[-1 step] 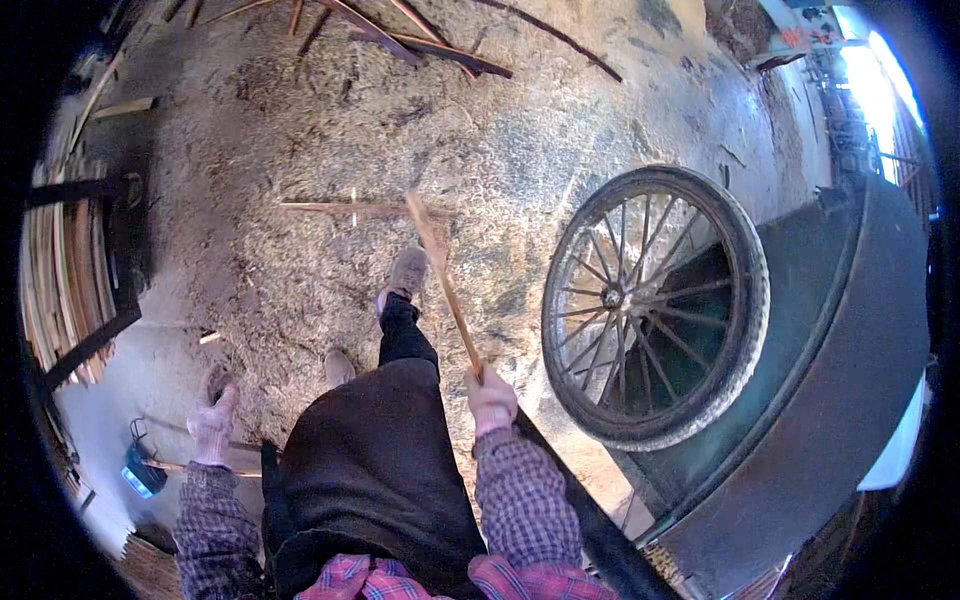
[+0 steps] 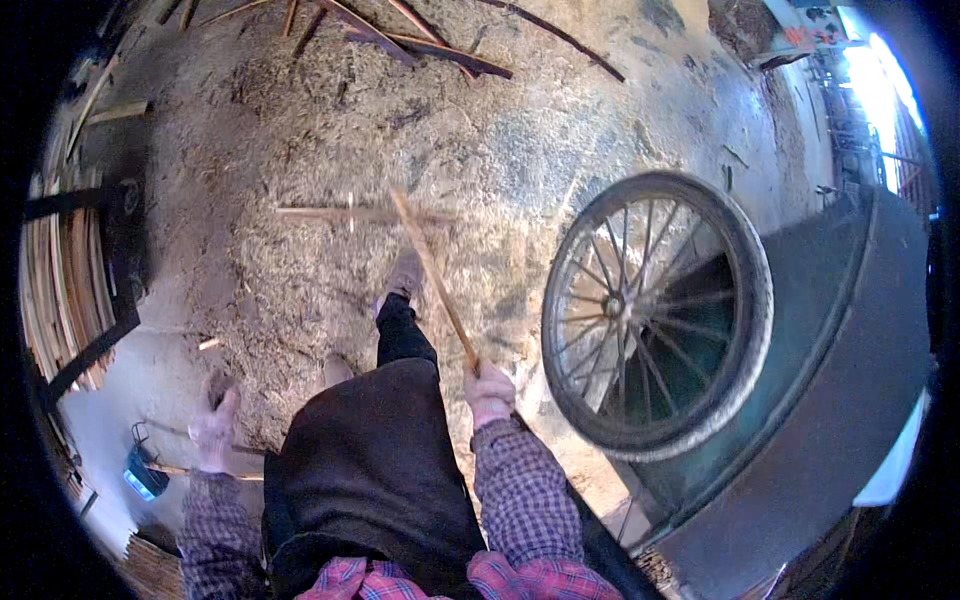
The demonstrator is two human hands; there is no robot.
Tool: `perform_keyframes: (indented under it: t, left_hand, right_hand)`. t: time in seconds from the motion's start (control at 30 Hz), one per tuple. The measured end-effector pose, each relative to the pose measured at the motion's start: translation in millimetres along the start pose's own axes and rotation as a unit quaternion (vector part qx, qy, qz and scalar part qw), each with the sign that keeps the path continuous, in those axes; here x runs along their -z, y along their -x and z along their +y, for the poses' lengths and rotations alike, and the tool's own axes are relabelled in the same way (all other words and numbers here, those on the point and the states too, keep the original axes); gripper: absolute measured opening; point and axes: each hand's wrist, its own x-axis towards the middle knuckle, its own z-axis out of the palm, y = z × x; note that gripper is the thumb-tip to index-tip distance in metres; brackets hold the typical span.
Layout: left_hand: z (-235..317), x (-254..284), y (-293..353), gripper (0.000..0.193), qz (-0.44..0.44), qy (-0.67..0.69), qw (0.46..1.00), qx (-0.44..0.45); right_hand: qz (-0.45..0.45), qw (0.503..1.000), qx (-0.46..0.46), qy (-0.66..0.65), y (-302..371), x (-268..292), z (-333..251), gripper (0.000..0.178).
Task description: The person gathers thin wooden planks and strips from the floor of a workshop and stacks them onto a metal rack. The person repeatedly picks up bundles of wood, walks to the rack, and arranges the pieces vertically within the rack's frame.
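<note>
My right hand (image 2: 490,391) is closed around the near end of a wooden stick (image 2: 435,275). The stick slants forward and left over the floor, its far end near a thin wooden strip (image 2: 318,212) lying there. Below it, my shoe (image 2: 401,275) is partly covered. My left hand (image 2: 212,432) is at the left, its fingers curled; a dark patch shows beside the thumb, and what it may hold cannot be made out. A spoked wheel (image 2: 747,385) with a pale, dusty tyre is to the right of my right hand, against a dark green cart body (image 2: 810,310).
Long dark sticks (image 2: 430,50) lie at the far side of the litter-strewn floor (image 2: 520,150). Stacked wooden slats (image 2: 65,270) stand in a dark frame at the left. A blue object (image 2: 146,478) is on the floor at the lower left.
The stick's far end has swung slightly left and farther away, with my right hand still closed on it. My left hand has barely shifted. The wheel appears a little lower.
</note>
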Motion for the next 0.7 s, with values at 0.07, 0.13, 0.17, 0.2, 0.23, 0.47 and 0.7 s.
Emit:
perform_keyframes:
  t: [0.07,0.13,0.17,0.2,0.23,0.47,0.7]
  left_hand:
    - [36,-34,-24,0.042,0.007,0.033,0.999,-0.008]
    - [63,-76,-42,0.041,-0.025,0.179,0.983,0.045]
    - [62,-91,-53,0.043,-0.049,0.179,0.981,0.065]
    - [88,-106,-60,0.044,-0.073,0.136,0.986,0.068]
    - [119,-121,-65,0.046,-0.100,0.093,0.988,0.072]
    - [121,-181,-144,0.044,-0.130,0.061,0.988,0.048]
    - [145,-194,-186,0.044,-0.121,0.135,0.965,0.189]
  right_hand:
    - [-0.108,0.994,-0.004,0.001,-62,41,-50,0.033]
    - [-0.080,0.989,0.111,0.057,-130,30,-82,0.031]
    - [-0.082,0.983,0.141,0.080,-158,33,-104,0.029]
    - [-0.085,0.976,0.171,0.102,-184,26,-118,0.028]
    - [-0.022,0.968,0.217,0.122,-210,10,-127,0.030]
    - [0.160,0.928,0.323,0.092,-346,-89,-200,0.051]
    - [-0.028,0.955,0.230,0.186,-395,-115,-186,0.046]
